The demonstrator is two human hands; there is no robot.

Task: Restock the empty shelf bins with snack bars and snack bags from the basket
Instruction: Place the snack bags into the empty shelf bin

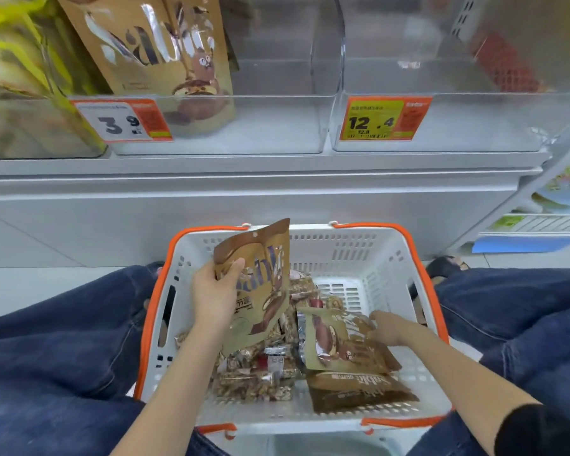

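While the left hand [214,292] grips a tan snack bag [260,281] (glossy), right fingers [380,319] touch another.

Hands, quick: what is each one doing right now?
Left hand: grips an upright brown snack bag above the basket.
Right hand: on a second snack bag in the basket; grip cannot be told.

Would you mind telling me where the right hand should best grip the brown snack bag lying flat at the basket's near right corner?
Probably by its near long edge, coming from above. The brown snack bag lies flat on the basket floor, its far edge tucked under another bag that the right hand touches, so only the near edge is free to pinch.
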